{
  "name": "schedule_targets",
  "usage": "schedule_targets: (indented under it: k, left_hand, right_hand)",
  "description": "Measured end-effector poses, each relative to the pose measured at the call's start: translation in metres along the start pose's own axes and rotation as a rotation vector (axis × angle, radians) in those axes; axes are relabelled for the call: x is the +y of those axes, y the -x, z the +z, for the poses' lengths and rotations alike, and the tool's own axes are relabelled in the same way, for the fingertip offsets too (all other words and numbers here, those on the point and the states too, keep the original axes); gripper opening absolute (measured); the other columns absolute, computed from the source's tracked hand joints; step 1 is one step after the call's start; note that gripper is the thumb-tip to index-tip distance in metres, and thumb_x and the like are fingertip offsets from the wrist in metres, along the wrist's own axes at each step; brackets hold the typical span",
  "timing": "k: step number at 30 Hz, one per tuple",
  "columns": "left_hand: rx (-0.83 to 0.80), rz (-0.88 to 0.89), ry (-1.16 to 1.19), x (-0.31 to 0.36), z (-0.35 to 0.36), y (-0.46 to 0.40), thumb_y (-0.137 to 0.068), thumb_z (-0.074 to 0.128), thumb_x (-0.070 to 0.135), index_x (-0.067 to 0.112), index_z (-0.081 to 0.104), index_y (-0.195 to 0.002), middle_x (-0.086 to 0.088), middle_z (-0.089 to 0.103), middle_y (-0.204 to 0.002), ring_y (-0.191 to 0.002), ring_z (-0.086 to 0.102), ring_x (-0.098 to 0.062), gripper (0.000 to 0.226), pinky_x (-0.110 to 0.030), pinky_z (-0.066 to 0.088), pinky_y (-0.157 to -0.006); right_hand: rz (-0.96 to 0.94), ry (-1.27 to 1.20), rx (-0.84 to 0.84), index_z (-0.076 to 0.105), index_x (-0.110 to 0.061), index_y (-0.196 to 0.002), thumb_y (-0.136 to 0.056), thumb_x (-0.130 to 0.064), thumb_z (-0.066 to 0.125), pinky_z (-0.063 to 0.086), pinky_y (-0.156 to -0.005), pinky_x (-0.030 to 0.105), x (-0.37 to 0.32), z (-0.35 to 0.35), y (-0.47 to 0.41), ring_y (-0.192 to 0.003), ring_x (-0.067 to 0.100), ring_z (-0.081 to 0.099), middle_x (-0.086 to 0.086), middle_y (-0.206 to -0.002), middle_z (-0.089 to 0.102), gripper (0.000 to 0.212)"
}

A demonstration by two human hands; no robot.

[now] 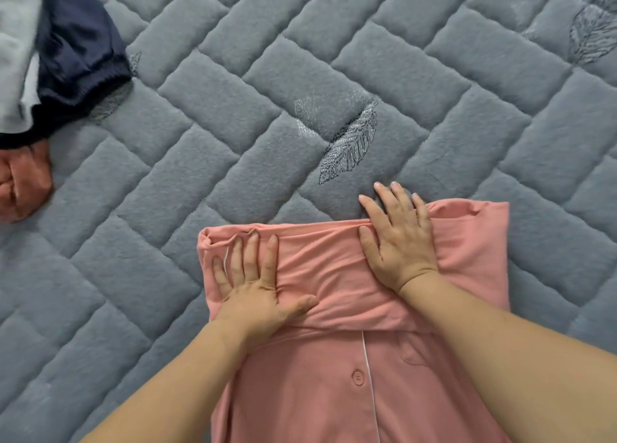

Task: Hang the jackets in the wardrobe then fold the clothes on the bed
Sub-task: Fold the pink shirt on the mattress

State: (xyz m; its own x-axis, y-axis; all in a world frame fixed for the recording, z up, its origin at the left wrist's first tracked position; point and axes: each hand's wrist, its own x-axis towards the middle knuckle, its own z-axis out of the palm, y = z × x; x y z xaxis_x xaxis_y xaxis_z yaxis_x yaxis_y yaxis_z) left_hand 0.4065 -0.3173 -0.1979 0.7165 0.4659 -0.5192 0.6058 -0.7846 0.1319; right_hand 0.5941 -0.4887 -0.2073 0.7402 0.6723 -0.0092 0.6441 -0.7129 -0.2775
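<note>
Fingers straight, spread, both palms flat: left hand (257,289) and right hand (397,239) press folded-over far part of pink shirt (334,359), near centre of grey quilted bed (233,125). Clothes pile (50,58) far left.

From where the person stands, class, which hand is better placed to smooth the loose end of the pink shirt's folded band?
Probably the right hand. It lies flat on the pink shirt right beside the loose flap at the right end, fingers past the fold. The left hand presses the opposite end.
</note>
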Motion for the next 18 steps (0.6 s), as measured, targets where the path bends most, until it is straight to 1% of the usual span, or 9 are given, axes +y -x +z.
schedule_targets:
  k: [3,5,6,8,9,11,13,15,18]
  left_hand:
    - [0.077,0.002,-0.049,0.0,0.005,-0.001,-0.046,0.009,0.106,0.044,-0.041,-0.136,0.01,-0.036,-0.153,-0.137,-0.043,-0.013,0.12,-0.052,-0.031,-0.107]
    - [0.137,-0.017,-0.072,0.004,0.005,0.003,-0.048,0.01,0.105,0.04,-0.03,-0.145,0.006,-0.026,-0.159,-0.139,-0.038,-0.013,0.124,-0.051,-0.031,-0.107]
    - [0.166,-0.042,-0.086,0.007,0.006,0.008,-0.05,0.011,0.104,0.038,-0.027,-0.148,0.006,-0.024,-0.16,-0.14,-0.037,-0.013,0.124,-0.052,-0.032,-0.106]
    - [0.227,-0.142,-0.088,0.014,0.015,0.026,-0.06,0.008,0.1,0.036,-0.023,-0.149,0.005,-0.025,-0.16,-0.142,-0.035,-0.016,0.114,-0.055,-0.035,-0.101]
    - [0.259,-0.209,-0.049,0.018,0.024,0.039,-0.066,0.005,0.096,0.036,-0.022,-0.15,0.005,-0.025,-0.16,-0.143,-0.033,-0.017,0.107,-0.059,-0.033,-0.1]
    - [0.292,-0.327,0.049,0.024,0.05,0.078,-0.074,-0.004,0.086,0.036,-0.016,-0.152,0.004,-0.023,-0.161,-0.145,-0.027,-0.02,0.093,-0.067,-0.021,-0.104]
    - [0.257,-0.392,0.093,0.028,0.081,0.125,-0.074,-0.011,0.081,0.039,-0.018,-0.151,0.006,-0.028,-0.159,-0.146,-0.026,-0.021,0.088,-0.072,-0.013,-0.105]
    - [0.191,-0.448,0.088,0.028,0.107,0.166,-0.071,-0.016,0.082,0.043,-0.024,-0.147,0.007,-0.031,-0.157,-0.145,-0.027,-0.022,0.086,-0.074,-0.009,-0.104]
    - [0.112,-0.543,0.137,0.023,0.127,0.205,-0.074,-0.005,0.086,0.049,-0.026,-0.143,0.009,-0.031,-0.157,-0.145,-0.026,-0.023,0.082,-0.078,-0.001,-0.102]
  right_hand:
    - [0.017,-0.017,-0.005,0.051,-0.02,-0.14,-0.091,-0.047,0.03,0.016,-0.117,0.048,0.001,0.0,0.001,-0.142,0.028,0.032,0.007,-0.152,0.04,0.059]
    - [0.021,-0.017,0.0,0.041,-0.022,-0.146,-0.09,-0.05,0.023,0.007,-0.119,0.046,0.0,-0.002,0.005,-0.145,0.024,0.025,0.004,-0.156,0.032,0.064]
    - [0.018,-0.012,0.002,0.035,-0.023,-0.149,-0.091,-0.05,0.021,0.001,-0.12,0.046,0.0,-0.005,0.007,-0.147,0.023,0.021,0.003,-0.159,0.026,0.066]
    - [0.038,0.03,0.005,0.021,-0.025,-0.154,-0.092,-0.05,0.02,-0.012,-0.118,0.043,0.004,-0.008,0.018,-0.149,0.021,0.01,0.003,-0.162,0.013,0.067]
    - [0.055,0.06,0.004,0.015,-0.025,-0.155,-0.092,-0.05,0.02,-0.018,-0.115,0.041,0.012,-0.01,0.028,-0.149,0.021,0.005,0.002,-0.163,0.007,0.068]
    - [0.088,0.108,-0.032,0.006,-0.025,-0.155,-0.091,-0.053,0.016,-0.028,-0.109,0.034,0.031,-0.014,0.063,-0.149,0.022,-0.002,0.002,-0.163,-0.001,0.071]
    - [0.096,0.172,-0.083,0.002,-0.023,-0.155,-0.09,-0.054,0.01,-0.026,-0.111,0.034,0.045,-0.018,0.116,-0.149,0.023,-0.004,0.004,-0.163,-0.002,0.073]
    - [0.137,0.227,-0.12,0.001,-0.022,-0.155,-0.09,-0.054,0.005,-0.018,-0.116,0.044,0.047,-0.017,0.18,-0.15,0.023,-0.005,0.005,-0.163,-0.001,0.073]
    - [0.293,0.234,-0.184,-0.007,-0.028,-0.153,-0.093,-0.058,0.006,-0.014,-0.113,0.059,0.038,-0.011,0.256,-0.148,0.024,-0.014,0.003,-0.163,-0.009,0.069]
